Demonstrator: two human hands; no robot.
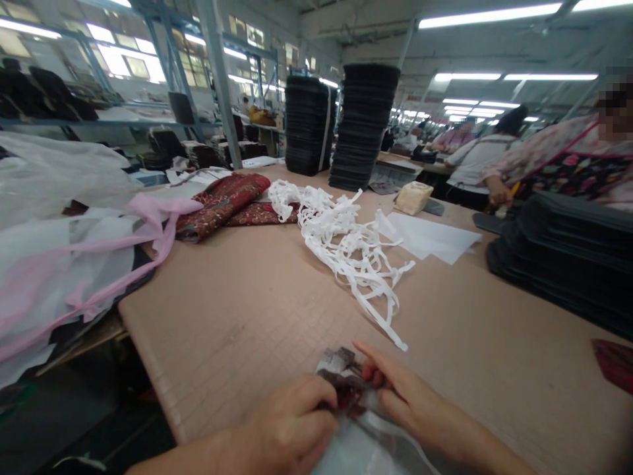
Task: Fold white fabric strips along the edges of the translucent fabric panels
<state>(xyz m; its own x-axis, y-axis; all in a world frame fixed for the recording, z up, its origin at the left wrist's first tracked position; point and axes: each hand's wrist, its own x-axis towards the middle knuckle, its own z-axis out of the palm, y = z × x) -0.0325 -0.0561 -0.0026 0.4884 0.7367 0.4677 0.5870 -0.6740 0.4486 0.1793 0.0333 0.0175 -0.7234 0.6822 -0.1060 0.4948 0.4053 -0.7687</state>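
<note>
At the table's near edge, my left hand is closed, its fingers curled against a small bundle of grey and dark red fabric. On the other side of the bundle, my right hand grips it with curled fingers while its index finger points outward. Blur hides the bundle's exact shape. Below both hands lies a see-through plastic sheet or bag, with a pale strip along it. A tangled heap of white strips rests on the table just beyond.
Folded red patterned fabric lies at the back left, by plastic wrapping with a pink band. Tall dark stacks stand behind. White paper and a dark pile are on the right, where a co-worker stands.
</note>
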